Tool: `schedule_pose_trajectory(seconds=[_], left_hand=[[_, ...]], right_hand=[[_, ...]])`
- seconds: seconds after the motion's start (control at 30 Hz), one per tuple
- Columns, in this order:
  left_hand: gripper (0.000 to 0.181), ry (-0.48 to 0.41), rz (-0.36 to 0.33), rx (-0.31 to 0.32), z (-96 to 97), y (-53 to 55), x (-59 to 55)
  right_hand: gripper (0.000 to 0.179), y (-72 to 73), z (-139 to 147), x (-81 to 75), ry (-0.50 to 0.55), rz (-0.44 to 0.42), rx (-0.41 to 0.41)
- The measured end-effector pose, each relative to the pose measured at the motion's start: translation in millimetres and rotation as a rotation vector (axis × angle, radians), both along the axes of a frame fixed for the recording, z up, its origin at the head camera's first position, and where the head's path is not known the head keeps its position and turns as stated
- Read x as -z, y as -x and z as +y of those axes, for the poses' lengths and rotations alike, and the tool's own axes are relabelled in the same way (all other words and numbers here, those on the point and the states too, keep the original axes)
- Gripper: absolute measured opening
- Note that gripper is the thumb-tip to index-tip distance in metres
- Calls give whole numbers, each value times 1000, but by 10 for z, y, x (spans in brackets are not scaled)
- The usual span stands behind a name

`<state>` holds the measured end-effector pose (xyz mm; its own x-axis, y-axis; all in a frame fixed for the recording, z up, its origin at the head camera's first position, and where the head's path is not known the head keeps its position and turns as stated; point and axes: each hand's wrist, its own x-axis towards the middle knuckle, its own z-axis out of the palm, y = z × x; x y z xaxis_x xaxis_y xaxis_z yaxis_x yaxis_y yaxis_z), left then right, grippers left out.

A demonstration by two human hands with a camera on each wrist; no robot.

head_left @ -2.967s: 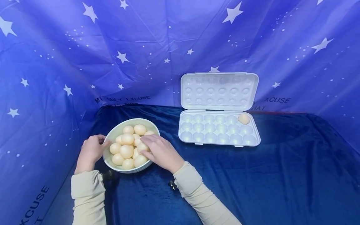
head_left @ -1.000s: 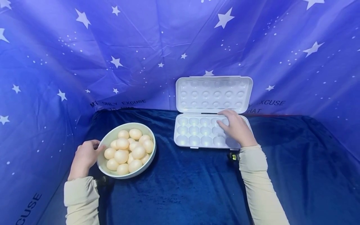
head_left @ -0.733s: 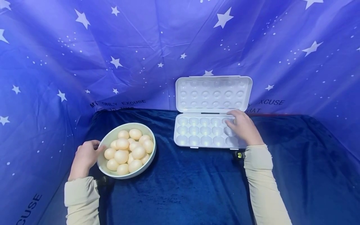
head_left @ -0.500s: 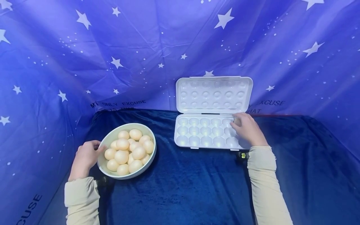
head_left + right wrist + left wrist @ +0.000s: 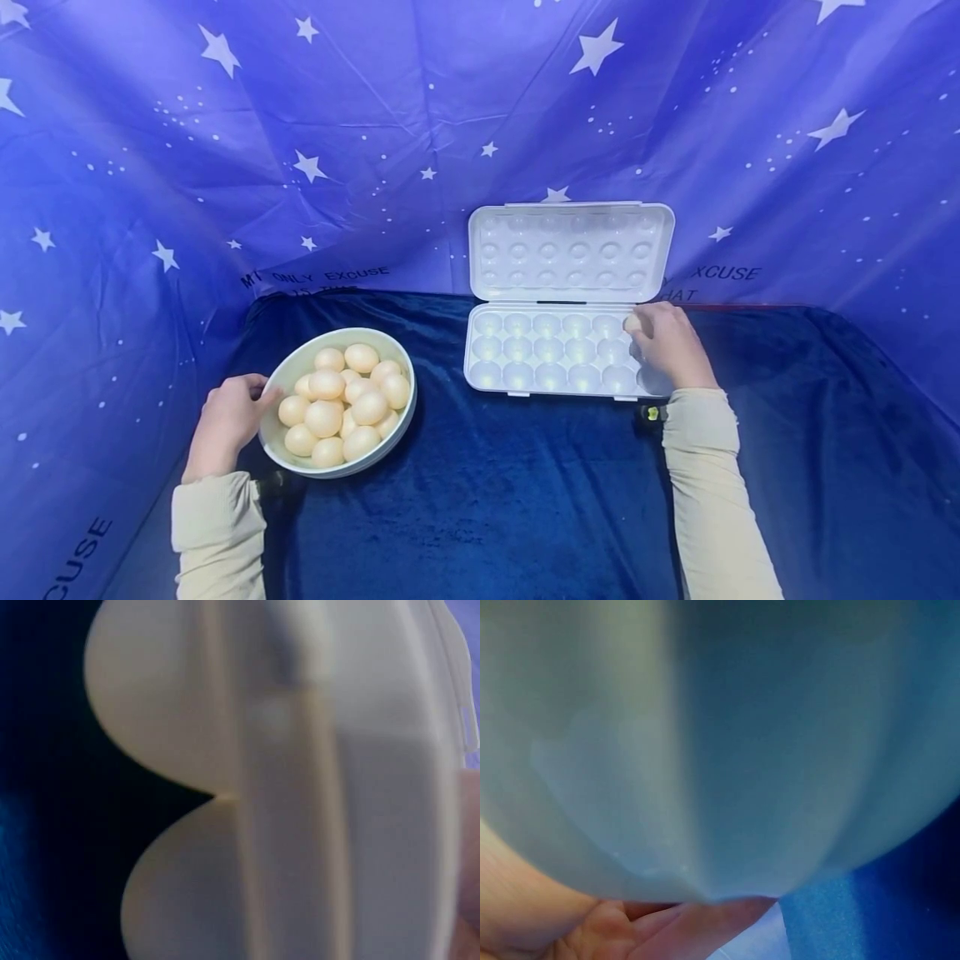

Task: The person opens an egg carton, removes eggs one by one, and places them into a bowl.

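My left hand (image 5: pixel 227 421) grips the left rim of a pale green bowl (image 5: pixel 401 429), thumb over the edge. Smooth cream eggs (image 5: pixel 324 418) are heaped in the bowl. From below, the left wrist view shows the bowl's curved wall (image 5: pixel 765 750) with part of the hand under it. On the right, a white egg carton (image 5: pixel 510 390) lies with its lid (image 5: pixel 573 287) raised. My right hand (image 5: pixel 671 346) reaches over its back right corner, thumb and fingertips pinching an egg (image 5: pixel 632 323) there. The hand covers the cups at the right end. Rounded carton cups (image 5: pixel 161 690) fill the right wrist view.
Dark blue velvet cloth (image 5: pixel 487 500) covers the table. Behind and beside it hangs a blue curtain (image 5: pixel 420 125) with white stars, close behind the raised lid. The other cups (image 5: pixel 551 350) of the carton that show hold no eggs.
My right hand has gone from the bowl to the carton, slid right along it and brought its fingertips together on the corner egg. My left hand stays at the bowl's rim.
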<state>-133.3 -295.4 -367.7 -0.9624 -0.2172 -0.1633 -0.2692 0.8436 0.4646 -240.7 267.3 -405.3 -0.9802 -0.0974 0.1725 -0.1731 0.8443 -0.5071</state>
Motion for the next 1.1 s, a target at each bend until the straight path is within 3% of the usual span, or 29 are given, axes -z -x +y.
schedule_pose_trajectory(seconds=[0.17,0.53,0.83,1.1], left_hand=[[40,-3,3,4,-1,4,0],[40,-3,8,7,-14,11,10],[38,22,40,7,-2,-2,12],[38,17,42,18,-14,-11,16]], right_hand=[[33,16,8,43,2,85,22],[34,37,15,65,5,23,31],[34,55,26,118,14,152,20],[36,24,31,101,63,150,33]])
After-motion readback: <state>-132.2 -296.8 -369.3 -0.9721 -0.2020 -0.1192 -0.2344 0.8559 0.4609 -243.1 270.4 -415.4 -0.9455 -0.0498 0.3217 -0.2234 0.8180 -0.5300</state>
